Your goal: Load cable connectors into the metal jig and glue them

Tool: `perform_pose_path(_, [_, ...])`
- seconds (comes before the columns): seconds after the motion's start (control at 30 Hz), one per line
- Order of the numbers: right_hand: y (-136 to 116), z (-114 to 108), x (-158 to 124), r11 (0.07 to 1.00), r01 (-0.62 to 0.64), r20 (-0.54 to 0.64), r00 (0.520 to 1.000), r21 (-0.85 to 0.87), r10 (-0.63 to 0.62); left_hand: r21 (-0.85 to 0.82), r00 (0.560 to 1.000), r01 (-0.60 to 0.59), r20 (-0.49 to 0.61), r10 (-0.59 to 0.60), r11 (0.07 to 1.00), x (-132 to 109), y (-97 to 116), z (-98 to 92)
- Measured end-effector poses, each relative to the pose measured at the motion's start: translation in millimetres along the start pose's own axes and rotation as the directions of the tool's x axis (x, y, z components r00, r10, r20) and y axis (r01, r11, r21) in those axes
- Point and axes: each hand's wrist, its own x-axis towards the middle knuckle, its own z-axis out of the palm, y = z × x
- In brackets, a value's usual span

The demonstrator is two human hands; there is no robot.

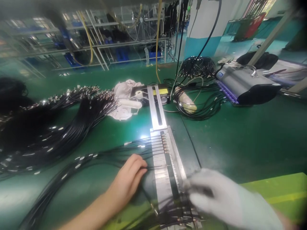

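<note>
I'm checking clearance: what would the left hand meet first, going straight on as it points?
The left hand would probably meet the slotted metal fixture first, though depth is unclear.

- Place: factory workshop, apparently cable assembly.
- Green workbench point(230, 140) spans the frame; black cables point(82, 118) with metal ends massed at left, a further coil point(198, 65) upper right of centre.
- Slotted metal jig point(160, 175), centre to lower centre, cable ends lined up along it.
- Grey machine point(236, 80), violet-lit lower edge, upper right.
- Metal-tube racks point(131, 42), blue bins point(122, 55), upper left to centre.
- White-and-teal pillar point(203, 19), upper right of centre.
</note>
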Motion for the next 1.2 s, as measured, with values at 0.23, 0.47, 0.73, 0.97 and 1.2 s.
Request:
perform_pose_path(0.23, [41,-20,66,0.956,-0.122,-0.208,0.961,0.267,0.181,0.008,0.999,-0.041,-0.016,0.041,0.999,19,-14,14.7])
perform_pose_path(0.47, [56,-11,73,0.910,-0.118,-0.242,0.943,0.396,0.228,0.068,0.993,-0.116,0.019,0.115,0.991,21,-23,17.0])
perform_pose_path(0.73, [55,-11,75,0.927,-0.144,-0.258,0.936,0.345,0.241,0.287,0.948,-0.312,0.026,0.318,0.906,11,-31,18.6])
perform_pose_path(0.97, [54,-12,74,0.935,-0.110,-0.271,0.940,0.337,0.209,0.131,0.989,-0.140,-0.021,0.144,0.981,24,-12,12.4])
perform_pose_path(1.2, [53,-14,74,0.934,-0.110,-0.263,0.943,0.340,0.206,0.142,0.973,-0.230,0.071,0.222,0.963,24,-22,8.8])
